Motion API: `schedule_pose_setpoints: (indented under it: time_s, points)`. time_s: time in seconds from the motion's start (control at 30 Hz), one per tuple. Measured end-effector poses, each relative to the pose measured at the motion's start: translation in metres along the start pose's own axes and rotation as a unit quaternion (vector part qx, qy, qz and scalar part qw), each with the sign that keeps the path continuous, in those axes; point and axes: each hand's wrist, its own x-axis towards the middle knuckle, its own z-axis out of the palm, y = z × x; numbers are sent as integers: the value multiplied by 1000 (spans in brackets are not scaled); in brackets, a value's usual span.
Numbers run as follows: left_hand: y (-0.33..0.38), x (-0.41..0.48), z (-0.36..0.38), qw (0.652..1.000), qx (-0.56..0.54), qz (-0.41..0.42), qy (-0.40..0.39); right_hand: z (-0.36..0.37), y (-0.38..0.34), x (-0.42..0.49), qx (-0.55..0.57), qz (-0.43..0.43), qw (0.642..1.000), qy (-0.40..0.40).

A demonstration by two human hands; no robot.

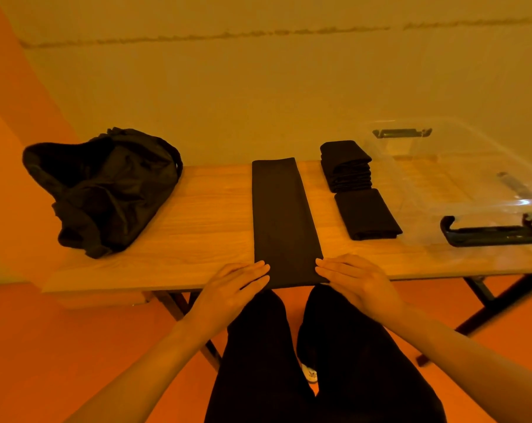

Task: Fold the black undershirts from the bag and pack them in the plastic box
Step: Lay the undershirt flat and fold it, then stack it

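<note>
While both flat, open hands, left (231, 288) and right (354, 280), touch the long black folded undershirt strip's (284, 218) near end on the wooden worktop (203, 209), crosswise folding likely comes next.

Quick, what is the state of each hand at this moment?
Left hand: open, straight fingers touching the near left corner of the long folded undershirt.
Right hand: open, fingers touching its near right corner.

No text, label, brand or number can be read on the bag (106, 190), the black undershirts (284, 221), the plastic box (441, 184) or the worktop (203, 215); a small mark on the white shoe (311, 374) is too blurred to make out
</note>
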Motion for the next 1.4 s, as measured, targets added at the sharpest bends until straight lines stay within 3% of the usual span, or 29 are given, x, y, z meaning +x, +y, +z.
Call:
schedule_pose_setpoints:
  time_s: [0.17,0.43,0.6,0.77,0.93,1.07,1.2,1.4]
  points:
    - [-4,5,-14,999,-28,7,22,-23,-5,8,17,15,1000,-6]
    - [4,44,-61,971,-194,-103,93,-51,-15,44,161,134,976,64]
    - [-11,76,-56,891,-331,-284,124,-43,-7,90,252,263,928,77]
    - [-39,117,-33,812,-375,-437,100,-16,23,125,296,401,866,27]
    - [-74,137,2,768,-359,-530,18,13,52,141,197,477,857,1]
    - [-89,146,10,760,-325,-561,-34,21,57,145,120,474,872,-27]
    - [-87,146,14,785,-254,-563,-48,25,59,146,97,469,877,-33]
    - [-87,140,18,808,-244,-535,-12,35,54,142,29,454,890,-9]
